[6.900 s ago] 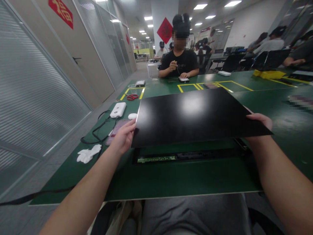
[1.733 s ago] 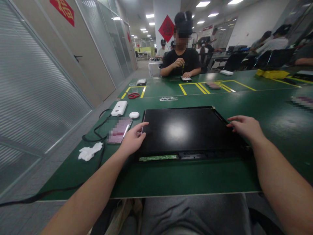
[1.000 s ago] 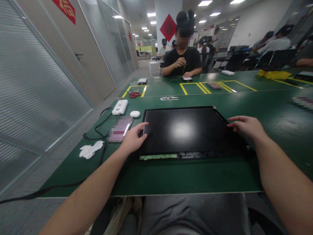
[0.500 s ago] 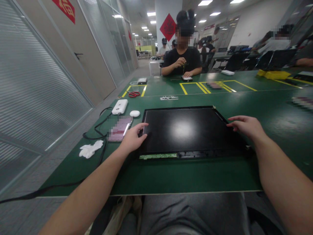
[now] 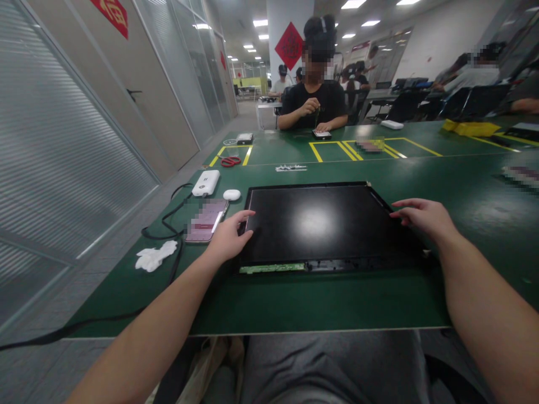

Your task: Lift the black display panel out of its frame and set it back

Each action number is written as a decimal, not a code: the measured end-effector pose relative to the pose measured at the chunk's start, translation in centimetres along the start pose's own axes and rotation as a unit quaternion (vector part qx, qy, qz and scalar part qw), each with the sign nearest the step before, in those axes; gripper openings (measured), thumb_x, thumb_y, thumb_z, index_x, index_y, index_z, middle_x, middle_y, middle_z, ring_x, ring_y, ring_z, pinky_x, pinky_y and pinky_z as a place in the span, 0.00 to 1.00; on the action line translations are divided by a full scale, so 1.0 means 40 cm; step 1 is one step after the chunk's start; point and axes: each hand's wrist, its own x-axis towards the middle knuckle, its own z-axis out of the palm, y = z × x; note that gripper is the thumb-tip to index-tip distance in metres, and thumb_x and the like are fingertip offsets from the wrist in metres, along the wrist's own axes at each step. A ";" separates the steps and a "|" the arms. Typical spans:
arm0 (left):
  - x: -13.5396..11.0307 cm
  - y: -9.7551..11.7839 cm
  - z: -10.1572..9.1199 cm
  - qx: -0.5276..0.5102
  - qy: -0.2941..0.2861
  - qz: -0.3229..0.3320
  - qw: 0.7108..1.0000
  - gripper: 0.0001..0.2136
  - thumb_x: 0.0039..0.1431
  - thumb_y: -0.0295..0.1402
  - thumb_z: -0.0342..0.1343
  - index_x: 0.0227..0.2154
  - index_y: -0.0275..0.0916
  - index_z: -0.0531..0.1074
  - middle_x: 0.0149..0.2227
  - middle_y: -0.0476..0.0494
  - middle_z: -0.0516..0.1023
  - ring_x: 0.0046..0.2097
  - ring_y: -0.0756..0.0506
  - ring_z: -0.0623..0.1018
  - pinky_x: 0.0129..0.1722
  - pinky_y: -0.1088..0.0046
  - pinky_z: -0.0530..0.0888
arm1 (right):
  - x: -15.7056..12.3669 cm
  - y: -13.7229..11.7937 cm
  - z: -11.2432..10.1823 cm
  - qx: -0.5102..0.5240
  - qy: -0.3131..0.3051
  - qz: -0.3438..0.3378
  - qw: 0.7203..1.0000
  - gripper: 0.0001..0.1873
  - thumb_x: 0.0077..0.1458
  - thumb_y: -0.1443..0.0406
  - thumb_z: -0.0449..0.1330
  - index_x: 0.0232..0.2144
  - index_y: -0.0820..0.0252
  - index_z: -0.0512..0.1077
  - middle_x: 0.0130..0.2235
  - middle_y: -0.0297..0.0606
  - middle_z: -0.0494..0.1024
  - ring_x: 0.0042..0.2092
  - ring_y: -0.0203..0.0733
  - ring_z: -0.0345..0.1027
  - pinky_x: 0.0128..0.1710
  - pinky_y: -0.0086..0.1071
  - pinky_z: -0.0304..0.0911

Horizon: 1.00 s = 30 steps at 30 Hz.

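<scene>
A black glossy screen panel (image 5: 320, 221) lies flat in its frame on the green table (image 5: 295, 303). A thin green circuit strip (image 5: 272, 269) shows along its near edge. My left hand (image 5: 229, 238) rests on the panel's left edge, fingers stretched out and lying flat. My right hand (image 5: 423, 217) lies on the right edge, fingers extended. Neither hand grips anything.
A phone (image 5: 206, 219), a white earbud case (image 5: 232, 194), a white power bank (image 5: 206, 182) with a black cable and a crumpled tissue (image 5: 155, 255) lie to the left. Red scissors (image 5: 229, 161) and small metal parts (image 5: 291, 167) sit farther back. A person (image 5: 314, 101) works opposite.
The panel, held up in both hands at first, now lies flat in its frame. Over the last second my hands have stayed on its two edges.
</scene>
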 end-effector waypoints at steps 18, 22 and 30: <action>-0.001 -0.004 0.002 0.029 0.004 0.009 1.000 0.26 0.56 0.29 0.59 0.59 0.42 0.68 0.51 0.38 0.80 0.55 0.38 0.79 0.58 0.54 0.74 | -0.038 -0.047 -0.004 0.053 0.004 0.042 0.998 0.13 0.45 0.72 0.60 0.35 0.61 0.78 0.30 0.39 0.82 0.22 0.30 0.62 0.23 0.25 0.61; -0.001 -0.006 0.005 0.033 0.006 0.019 0.999 0.26 0.56 0.29 0.59 0.59 0.42 0.68 0.51 0.39 0.80 0.56 0.38 0.78 0.58 0.54 0.74 | -0.042 -0.054 -0.004 0.046 0.002 0.053 0.998 0.13 0.47 0.73 0.59 0.36 0.61 0.78 0.31 0.40 0.82 0.22 0.29 0.62 0.23 0.25 0.61; 0.001 -0.008 0.009 0.041 0.005 0.025 0.999 0.24 0.57 0.30 0.58 0.58 0.43 0.69 0.53 0.38 0.79 0.57 0.37 0.77 0.59 0.53 0.73 | -0.024 -0.034 -0.003 0.043 -0.003 0.044 0.998 0.14 0.45 0.71 0.60 0.37 0.61 0.78 0.33 0.41 0.83 0.23 0.31 0.64 0.24 0.27 0.63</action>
